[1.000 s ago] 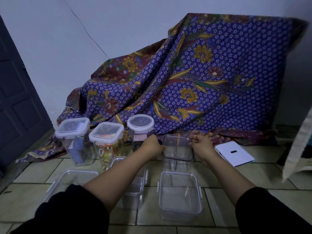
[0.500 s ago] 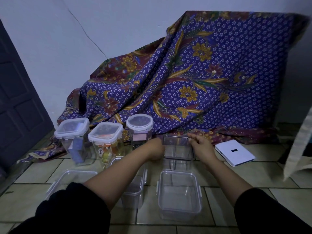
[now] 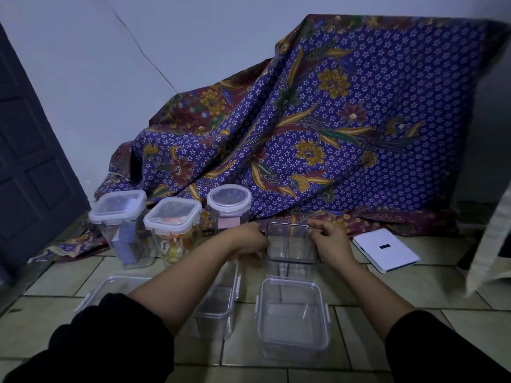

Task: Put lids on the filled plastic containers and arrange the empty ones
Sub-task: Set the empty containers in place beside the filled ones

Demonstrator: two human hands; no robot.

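- Both hands stay on the tall empty box [image 3: 291, 244] in the middle of the frame. Almost nothing moves from 1 second ago.
- The left hand [image 3: 246, 241] holds the box's left side with curled fingers. The right hand [image 3: 330, 241] pinches its top right edge.
- The tall box seems to stand on the floor [image 3: 401, 294], just right of the round-lid box [image 3: 229, 199], in the same spot as before.
- The round-lid box, the middle square-lid box [image 3: 172, 214] and the left square-lid box [image 3: 117, 205] all have lids on, so I think the lid job is done.
- I think the tall box is being lined up in that back row.
- 3 empty boxes wait lower in the frame: the front right box [image 3: 293, 316], the front middle box [image 3: 218, 308] and the front left box [image 3: 110, 286].
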